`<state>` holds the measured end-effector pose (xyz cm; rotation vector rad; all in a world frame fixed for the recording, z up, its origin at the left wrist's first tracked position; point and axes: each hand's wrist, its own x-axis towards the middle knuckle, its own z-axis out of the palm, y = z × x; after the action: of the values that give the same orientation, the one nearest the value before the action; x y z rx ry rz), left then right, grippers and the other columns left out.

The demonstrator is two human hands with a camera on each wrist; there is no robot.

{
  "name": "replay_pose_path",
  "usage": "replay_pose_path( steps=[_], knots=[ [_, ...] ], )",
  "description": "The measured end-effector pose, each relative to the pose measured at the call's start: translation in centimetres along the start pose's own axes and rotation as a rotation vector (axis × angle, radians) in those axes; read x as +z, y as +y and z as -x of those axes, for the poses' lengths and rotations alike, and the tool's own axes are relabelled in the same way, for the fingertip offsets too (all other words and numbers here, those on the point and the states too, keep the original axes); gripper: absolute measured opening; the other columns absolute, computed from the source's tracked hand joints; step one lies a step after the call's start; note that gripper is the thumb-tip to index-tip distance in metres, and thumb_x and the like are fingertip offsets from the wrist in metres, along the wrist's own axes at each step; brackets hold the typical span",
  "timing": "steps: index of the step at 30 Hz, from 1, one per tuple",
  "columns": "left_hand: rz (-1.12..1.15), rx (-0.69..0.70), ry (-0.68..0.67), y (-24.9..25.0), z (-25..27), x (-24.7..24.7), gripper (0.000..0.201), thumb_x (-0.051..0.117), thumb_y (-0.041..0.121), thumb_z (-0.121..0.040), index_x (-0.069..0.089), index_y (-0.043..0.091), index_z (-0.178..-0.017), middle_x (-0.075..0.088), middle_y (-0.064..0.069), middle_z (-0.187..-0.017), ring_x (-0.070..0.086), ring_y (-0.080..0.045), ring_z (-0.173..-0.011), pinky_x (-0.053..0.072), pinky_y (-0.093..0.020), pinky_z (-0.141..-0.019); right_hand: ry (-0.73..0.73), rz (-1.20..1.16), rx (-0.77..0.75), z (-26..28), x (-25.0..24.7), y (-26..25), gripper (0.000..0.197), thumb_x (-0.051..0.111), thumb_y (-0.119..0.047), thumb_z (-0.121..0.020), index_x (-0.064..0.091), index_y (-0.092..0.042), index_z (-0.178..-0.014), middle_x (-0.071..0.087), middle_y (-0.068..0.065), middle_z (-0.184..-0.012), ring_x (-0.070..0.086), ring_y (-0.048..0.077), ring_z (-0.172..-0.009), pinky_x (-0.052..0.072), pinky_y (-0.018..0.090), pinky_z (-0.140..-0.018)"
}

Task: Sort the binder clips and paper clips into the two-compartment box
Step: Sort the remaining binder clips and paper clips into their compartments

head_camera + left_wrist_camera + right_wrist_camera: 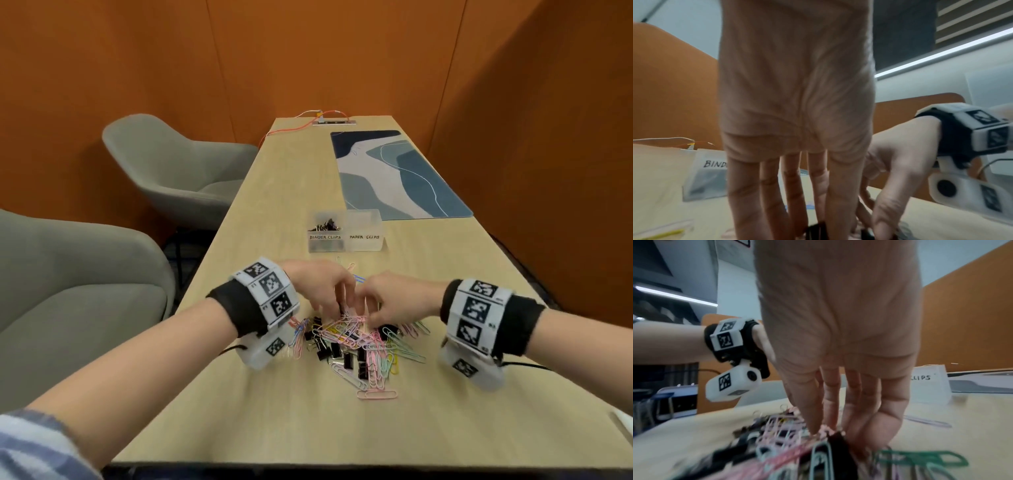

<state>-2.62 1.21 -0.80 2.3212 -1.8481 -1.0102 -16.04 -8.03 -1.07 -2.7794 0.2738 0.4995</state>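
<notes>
A mixed pile point(359, 342) of coloured paper clips and black binder clips lies on the table in front of me. Both hands reach down into its far edge. My left hand point(329, 291) points its fingers down and pinches a black binder clip point(816, 230) at the fingertips. My right hand point(387, 301), just to the right of it, closes thumb and fingertips on another black binder clip point(837, 440). Beyond the hands stands the clear two-compartment box point(346, 240). Its left half, labelled BINDER CLIPS, holds several black clips point(323, 225). The right half, labelled PAPER CLIPS, looks empty.
A few loose paper clips point(349, 269) lie between the hands and the box. A blue patterned mat point(394, 174) covers the far right of the table point(274, 411). Grey chairs point(164, 171) stand along the left edge. An orange cable point(291, 128) runs at the far end.
</notes>
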Motion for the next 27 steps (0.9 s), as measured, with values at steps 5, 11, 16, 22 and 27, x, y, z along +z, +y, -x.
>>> replay_pose_path(
  steps=[5,11,16,22,27],
  knots=[
    [-0.162,0.025,0.149,0.3,0.1,0.8,0.024,0.072,0.011,-0.075,0.066,0.011,-0.098,0.07,-0.005,-0.097,0.057,-0.016,-0.082,0.044,-0.025,-0.072,0.092,0.052,-0.028,-0.2,1.1,-0.4,0.021,0.052,-0.005,-0.078,0.061,-0.017,-0.093,0.06,0.002,-0.085,0.051,0.02,-0.083,0.045,0.03,-0.075],
    [-0.176,-0.008,0.218,-0.3,1.2,-0.3,0.015,0.057,0.015,-0.085,0.064,0.015,-0.099,0.066,-0.001,-0.089,0.057,-0.018,-0.076,0.043,-0.025,-0.065,0.194,-0.325,0.002,0.2,-0.7,1.1,0.022,0.055,-0.003,-0.084,0.063,-0.011,-0.102,0.061,-0.001,-0.088,0.056,0.016,-0.08,0.046,0.013,-0.061],
    [-0.11,-0.022,0.215,-0.9,1.8,-0.4,0.011,0.056,0.014,-0.086,0.062,0.014,-0.096,0.063,-0.001,-0.091,0.063,-0.025,-0.081,0.055,-0.038,-0.077,0.169,-0.468,0.062,1.0,-1.0,2.5,0.022,0.056,-0.009,-0.089,0.064,-0.017,-0.109,0.06,-0.003,-0.077,0.053,0.013,-0.067,0.045,0.024,-0.06],
    [0.071,0.044,0.281,0.3,2.2,0.3,0.003,0.059,0.011,-0.08,0.058,0.012,-0.082,0.068,-0.003,-0.073,0.061,-0.007,-0.052,0.048,-0.017,-0.054,0.034,-0.455,0.12,2.7,-1.0,2.5,0.029,0.037,0.003,-0.09,0.061,-0.008,-0.1,0.054,0.01,-0.082,0.056,0.013,-0.062,0.049,0.021,-0.052],
    [0.127,0.065,0.214,1.3,1.7,0.5,0.022,0.046,0.009,-0.088,0.061,0.014,-0.102,0.057,-0.004,-0.078,0.054,-0.01,-0.054,0.051,-0.022,-0.052,-0.099,-0.227,0.146,3.6,-1.0,2.3,0.036,0.03,0.002,-0.085,0.064,-0.01,-0.083,0.062,-0.001,-0.079,0.05,0.01,-0.071,0.039,0.019,-0.063]
  ],
)
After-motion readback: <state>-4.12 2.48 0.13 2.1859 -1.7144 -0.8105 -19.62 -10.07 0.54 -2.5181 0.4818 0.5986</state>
